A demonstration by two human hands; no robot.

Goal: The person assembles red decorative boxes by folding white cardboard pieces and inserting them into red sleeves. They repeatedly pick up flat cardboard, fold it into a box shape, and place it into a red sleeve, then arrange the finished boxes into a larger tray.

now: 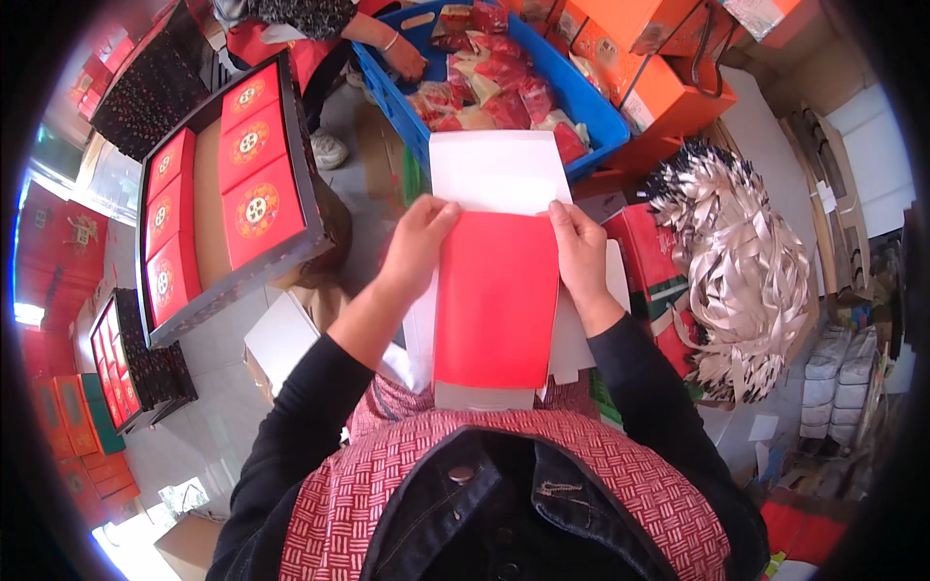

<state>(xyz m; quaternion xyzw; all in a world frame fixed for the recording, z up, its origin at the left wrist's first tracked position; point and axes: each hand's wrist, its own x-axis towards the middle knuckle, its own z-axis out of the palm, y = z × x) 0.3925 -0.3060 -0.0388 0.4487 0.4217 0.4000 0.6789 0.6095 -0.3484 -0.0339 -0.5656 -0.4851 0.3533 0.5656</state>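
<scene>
In front of my lap is a folding cardboard box (496, 300) with a smooth red panel. A white flap (499, 172) stands out at its far end. My left hand (418, 242) is closed on the left edge, where the red panel meets the white flap, thumb on top. On the opposite edge my right hand (581, 250) pinches the same fold between thumb and fingers. White card parts show on both sides beneath the red panel; how they join is hidden.
Beyond the box, a blue crate (605, 111) holds red and cream packets, with another person's hand (405, 60) at its rim. A dark tray (320, 208) of red boxes stands left. Beige ribbons (751, 281) are heaped right, beside orange bags (668, 107) farther back.
</scene>
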